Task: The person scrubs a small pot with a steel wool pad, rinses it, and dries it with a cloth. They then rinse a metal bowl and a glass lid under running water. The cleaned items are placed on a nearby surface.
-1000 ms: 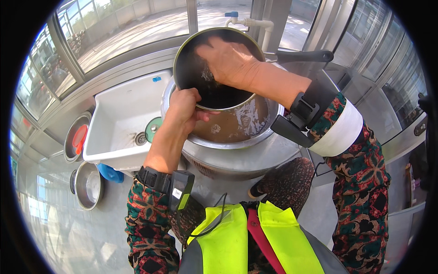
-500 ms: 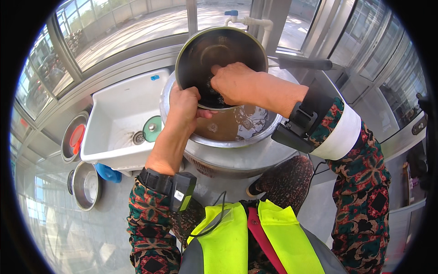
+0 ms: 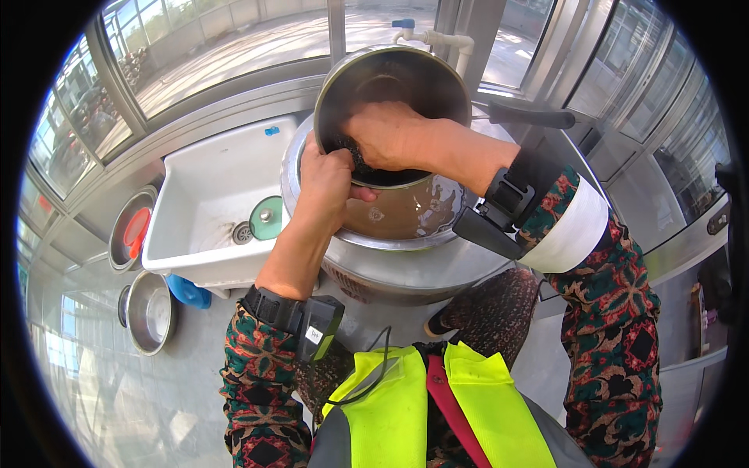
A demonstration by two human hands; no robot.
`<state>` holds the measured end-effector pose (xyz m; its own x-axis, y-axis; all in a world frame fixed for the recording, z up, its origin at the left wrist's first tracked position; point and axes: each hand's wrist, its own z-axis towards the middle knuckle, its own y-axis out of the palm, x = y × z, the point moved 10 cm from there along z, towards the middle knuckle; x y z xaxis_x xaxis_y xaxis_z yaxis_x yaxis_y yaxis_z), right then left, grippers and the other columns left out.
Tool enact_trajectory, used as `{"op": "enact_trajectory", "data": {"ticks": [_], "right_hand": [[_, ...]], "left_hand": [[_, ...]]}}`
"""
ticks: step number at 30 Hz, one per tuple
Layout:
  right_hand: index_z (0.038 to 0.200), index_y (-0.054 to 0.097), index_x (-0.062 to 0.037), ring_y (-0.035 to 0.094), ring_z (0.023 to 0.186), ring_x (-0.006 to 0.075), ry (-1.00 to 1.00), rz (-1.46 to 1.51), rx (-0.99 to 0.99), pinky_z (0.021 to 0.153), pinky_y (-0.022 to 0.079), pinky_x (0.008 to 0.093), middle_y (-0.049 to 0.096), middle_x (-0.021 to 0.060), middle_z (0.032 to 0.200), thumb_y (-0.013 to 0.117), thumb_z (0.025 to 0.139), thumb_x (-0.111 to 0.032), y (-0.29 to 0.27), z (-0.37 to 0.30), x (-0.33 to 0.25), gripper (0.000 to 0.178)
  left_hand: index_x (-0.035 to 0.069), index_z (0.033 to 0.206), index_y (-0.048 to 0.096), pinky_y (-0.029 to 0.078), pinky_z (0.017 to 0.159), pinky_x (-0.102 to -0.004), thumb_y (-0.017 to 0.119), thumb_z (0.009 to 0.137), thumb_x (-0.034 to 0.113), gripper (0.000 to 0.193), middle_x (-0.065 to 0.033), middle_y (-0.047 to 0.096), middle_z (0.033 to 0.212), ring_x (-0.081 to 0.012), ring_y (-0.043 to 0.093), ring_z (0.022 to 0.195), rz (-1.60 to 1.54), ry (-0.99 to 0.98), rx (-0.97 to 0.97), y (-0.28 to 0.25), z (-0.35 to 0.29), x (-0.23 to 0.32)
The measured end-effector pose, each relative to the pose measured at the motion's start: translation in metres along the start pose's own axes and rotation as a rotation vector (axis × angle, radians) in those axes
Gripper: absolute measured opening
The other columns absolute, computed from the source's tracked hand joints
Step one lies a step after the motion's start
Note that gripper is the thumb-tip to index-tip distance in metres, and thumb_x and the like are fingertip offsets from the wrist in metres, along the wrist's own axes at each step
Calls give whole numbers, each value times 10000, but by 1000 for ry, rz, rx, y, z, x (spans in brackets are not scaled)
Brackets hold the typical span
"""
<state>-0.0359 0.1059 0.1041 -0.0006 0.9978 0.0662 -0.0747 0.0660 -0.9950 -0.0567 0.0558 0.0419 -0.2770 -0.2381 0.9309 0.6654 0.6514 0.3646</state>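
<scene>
A dark-lined pot [image 3: 437, 86] is tilted over a wide metal basin [image 3: 292, 187] of murky brown water [image 3: 406, 210] with patches of foam. Its long black handle [image 3: 538, 117] points right. My left hand [image 3: 324, 175] grips the pot's near rim at the left, thumb over the edge. Inside the pot, my right hand [image 3: 382, 136] is closed and pressed against the lower left wall. Under its fingers shows a dark, glinting scouring pad [image 3: 355, 156], mostly hidden.
Left of the basin is a white sink [image 3: 179, 210] with a green glass lid [image 3: 266, 218] by its drain. Metal bowls [image 3: 150, 312], a red scoop [image 3: 136, 226] and a blue container [image 3: 187, 291] lie farther left. A tap [image 3: 403, 31] rises behind the pot.
My right hand has moved left and slightly down along the pot's inner wall. The pot has shifted slightly right in view; my left hand keeps its hold on the rim.
</scene>
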Motion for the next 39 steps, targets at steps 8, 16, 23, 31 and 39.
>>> {"op": "enact_trajectory", "data": {"ticks": [8,16,23,31,39], "right_hand": [[977,714,-40,664,961,334,182,-127,-157,835,532,420,689,185,1003,569,783,-121,-17,-18,27,255],[951,706,-65,657,919,359,59,-33,248,785,546,429,657,191,1003,615,756,-101,-40,4,1,218],[906,722,-46,678,907,328,-20,-133,30,779,547,417,693,174,946,628,742,-99,-8,-11,2,196],[1050,699,-153,645,994,330,187,82,310,857,520,427,682,145,1028,570,807,-134,-60,-23,36,276],[980,705,-107,646,924,366,-97,96,287,809,528,440,678,153,958,578,792,-83,-32,-5,1,228]], "left_hand": [[-29,1226,372,529,346,-308,363,748,-48,479,-200,563,962,-295,629,544,63,55,56,-6,2,5],[-30,1214,378,537,359,-307,361,752,-42,463,-189,554,957,-283,624,574,59,70,3,2,3,4],[-15,1219,408,561,388,-304,377,747,-38,473,-155,530,989,-254,619,716,15,124,51,1,-2,12],[4,1255,400,580,414,-317,363,745,-52,514,-171,536,1050,-270,644,752,51,105,98,0,-6,14],[-12,1250,389,582,429,-321,381,754,-38,497,-174,547,1019,-274,641,708,49,118,41,8,-7,20]]}}
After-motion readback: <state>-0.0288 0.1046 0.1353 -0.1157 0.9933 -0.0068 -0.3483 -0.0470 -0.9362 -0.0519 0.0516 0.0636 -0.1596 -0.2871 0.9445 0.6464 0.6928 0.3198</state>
